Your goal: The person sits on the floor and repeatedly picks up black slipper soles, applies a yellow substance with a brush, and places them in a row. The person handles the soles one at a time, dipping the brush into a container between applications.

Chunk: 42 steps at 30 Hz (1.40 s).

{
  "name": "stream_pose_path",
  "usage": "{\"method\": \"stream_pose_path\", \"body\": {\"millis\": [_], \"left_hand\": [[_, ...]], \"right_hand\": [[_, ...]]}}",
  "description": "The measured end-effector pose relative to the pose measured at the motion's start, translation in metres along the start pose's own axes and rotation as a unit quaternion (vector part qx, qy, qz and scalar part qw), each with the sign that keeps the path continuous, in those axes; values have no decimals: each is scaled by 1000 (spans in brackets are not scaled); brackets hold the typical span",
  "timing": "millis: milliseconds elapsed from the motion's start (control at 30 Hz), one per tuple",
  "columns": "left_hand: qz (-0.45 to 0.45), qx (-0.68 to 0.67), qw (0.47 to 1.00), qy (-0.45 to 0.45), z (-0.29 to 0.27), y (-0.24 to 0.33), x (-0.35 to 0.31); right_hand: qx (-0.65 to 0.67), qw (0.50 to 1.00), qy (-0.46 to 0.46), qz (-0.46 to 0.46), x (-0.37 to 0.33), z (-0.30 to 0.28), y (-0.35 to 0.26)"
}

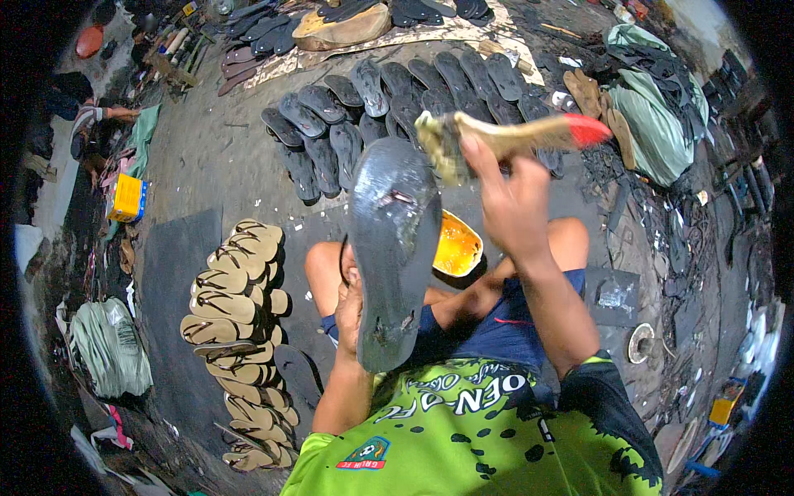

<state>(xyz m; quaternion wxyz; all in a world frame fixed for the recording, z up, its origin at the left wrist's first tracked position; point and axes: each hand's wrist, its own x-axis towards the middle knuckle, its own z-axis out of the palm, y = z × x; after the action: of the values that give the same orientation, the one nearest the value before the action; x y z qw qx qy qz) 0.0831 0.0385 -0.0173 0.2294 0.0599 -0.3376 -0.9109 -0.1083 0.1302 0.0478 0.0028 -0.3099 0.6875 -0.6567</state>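
Raised left hand point(351, 307) grips a grey sandal sole point(392, 248) upright; right hand point(511, 202), fingers closed, holds a red-handled glue brush point(513, 136) at its tip.

A sandal-making workshop: rows of dark soles point(397, 107) and stacked tan sandals point(236, 322) across a scrap-strewn floor point(207, 165).
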Motion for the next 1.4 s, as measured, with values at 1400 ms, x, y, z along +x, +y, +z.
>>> {"method": "stream_pose_path", "body": {"millis": [1400], "left_hand": [[-30,-255,966,-21,-6,6,42]], "right_hand": [[-75,906,-170,-380,0,5,-5]]}}
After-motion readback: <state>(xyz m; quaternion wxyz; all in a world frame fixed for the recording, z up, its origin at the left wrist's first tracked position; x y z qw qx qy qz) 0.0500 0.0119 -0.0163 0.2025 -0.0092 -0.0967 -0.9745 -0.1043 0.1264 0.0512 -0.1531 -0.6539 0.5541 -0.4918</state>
